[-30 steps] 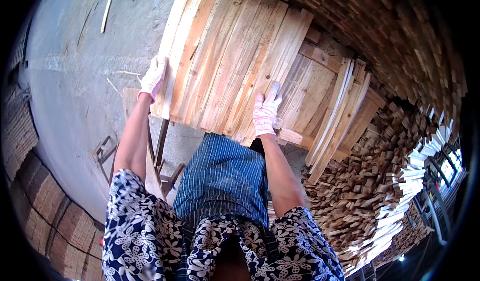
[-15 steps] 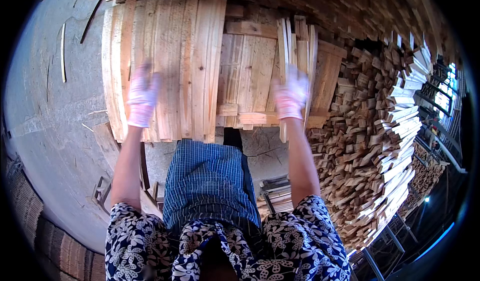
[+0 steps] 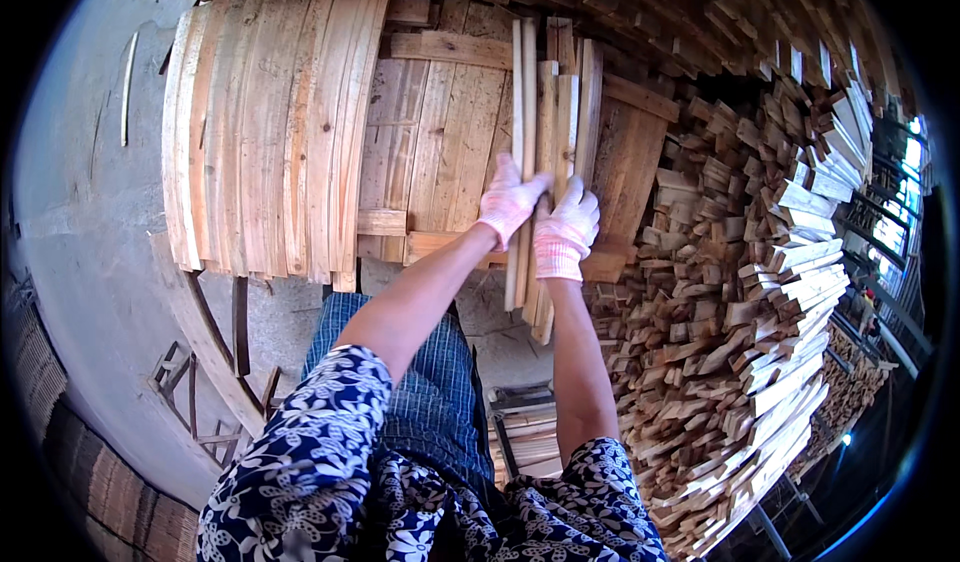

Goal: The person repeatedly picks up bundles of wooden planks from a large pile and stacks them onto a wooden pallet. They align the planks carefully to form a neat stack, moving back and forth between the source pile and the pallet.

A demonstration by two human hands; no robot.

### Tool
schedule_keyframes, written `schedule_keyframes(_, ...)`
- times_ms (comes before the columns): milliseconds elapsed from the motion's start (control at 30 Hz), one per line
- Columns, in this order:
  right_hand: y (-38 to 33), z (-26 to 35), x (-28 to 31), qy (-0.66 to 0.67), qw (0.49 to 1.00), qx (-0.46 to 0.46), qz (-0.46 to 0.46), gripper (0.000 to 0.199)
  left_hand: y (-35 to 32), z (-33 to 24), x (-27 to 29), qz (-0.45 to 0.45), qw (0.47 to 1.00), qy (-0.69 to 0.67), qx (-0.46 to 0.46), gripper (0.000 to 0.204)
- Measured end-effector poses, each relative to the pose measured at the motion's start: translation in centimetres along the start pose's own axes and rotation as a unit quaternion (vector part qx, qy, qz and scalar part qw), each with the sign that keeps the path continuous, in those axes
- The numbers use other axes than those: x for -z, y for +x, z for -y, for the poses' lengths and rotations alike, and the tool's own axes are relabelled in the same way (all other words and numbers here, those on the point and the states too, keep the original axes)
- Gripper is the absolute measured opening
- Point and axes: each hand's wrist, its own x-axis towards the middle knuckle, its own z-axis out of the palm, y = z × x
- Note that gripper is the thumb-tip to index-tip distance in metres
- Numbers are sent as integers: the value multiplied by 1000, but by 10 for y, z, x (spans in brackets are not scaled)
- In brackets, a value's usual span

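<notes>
Several narrow wooden slats [image 3: 567,112] stand in a loose bundle at the right part of the wooden bench [image 3: 455,52], their near ends jutting past its front edge. My left hand [image 3: 508,202], in a pale pinkish glove, closes on the bundle from its left side, with the fingers reaching across the slats. Close beside it, my right hand [image 3: 567,227], gloved alike, is wrapped over the slats from the right. Its fingertips are partly hidden among the wood. To the left lies a row of wider boards [image 3: 255,122], side by side, untouched by either hand.
A big stack of cut wood [image 3: 700,332] rises on the right, and more stacked wood [image 3: 640,7] runs along the far side. Grey concrete floor [image 3: 85,212] lies left, with a loose strip [image 3: 129,87] on it. A small wooden frame [image 3: 185,387] stands lower left.
My left hand has moved right, from above the wide boards to the slat bundle. My right hand has shifted slightly left and down onto it. The slats now sit closer together and nearer me.
</notes>
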Motion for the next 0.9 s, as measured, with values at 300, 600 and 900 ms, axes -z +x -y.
schedule_keyframes(300, -15, 9, -12, -94, 993, 66, -38, 38, -33, -27, 126, -274, 910, 305, -62, 83)
schedule_keyframes(600, 1, 25, -11, 12, 1000, 9, -26, 61, 12, 48, 149, -414, 589, 643, -262, 47)
schedule_keyframes(900, -11, 44, -27, -131, 988, 67, 53, 92, -12, 27, 197, -316, 728, 558, -244, 72)
